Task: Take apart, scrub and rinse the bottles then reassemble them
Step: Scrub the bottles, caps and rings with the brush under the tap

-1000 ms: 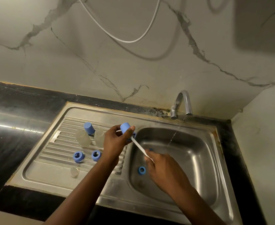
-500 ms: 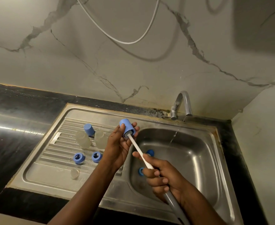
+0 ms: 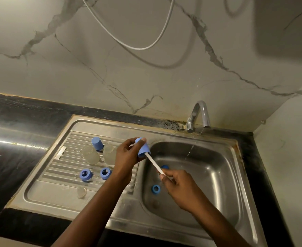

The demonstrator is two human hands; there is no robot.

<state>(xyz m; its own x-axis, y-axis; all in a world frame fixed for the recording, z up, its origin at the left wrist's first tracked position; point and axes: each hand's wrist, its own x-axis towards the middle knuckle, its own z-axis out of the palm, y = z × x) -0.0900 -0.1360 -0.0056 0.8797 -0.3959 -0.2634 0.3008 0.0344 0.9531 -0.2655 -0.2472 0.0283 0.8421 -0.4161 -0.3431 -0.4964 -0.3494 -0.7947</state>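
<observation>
A: Where is the blue cap (image 3: pixel 143 147)?

B: In the left hand (image 3: pixel 127 157). Fingers and thumb curl round it, over the edge where the drainboard (image 3: pixel 57 175) meets the basin (image 3: pixel 218 166). Its open end tilts down to the right.

A: And the brush?

B: The white brush handle (image 3: pixel 154 163) runs into that open end; the bristles are hidden inside. The right hand (image 3: pixel 178 184) pinches the handle's lower end above the basin.

A: What lies in the basin?

B: A blue ring (image 3: pixel 156 188) on the bottom, and another blue piece (image 3: pixel 164 166) partly hidden behind the right hand. A thin stream of water (image 3: pixel 190 152) falls from the tap (image 3: pixel 198 114), apart from both hands.

A: On the drainboard?

B: Two clear bottles (image 3: pixel 90 155) sit just beside each other, with a second blue cap (image 3: pixel 97 143) behind them. Two more blue rings (image 3: pixel 85 174) lie nearer the front, and a small clear teat (image 3: pixel 81 192) nearer still.

A: Around the sink?

B: A black counter (image 3: pixel 13 139), a marbled wall (image 3: pixel 75 68), and a white hose (image 3: pixel 129 45) hanging in a loop.
</observation>
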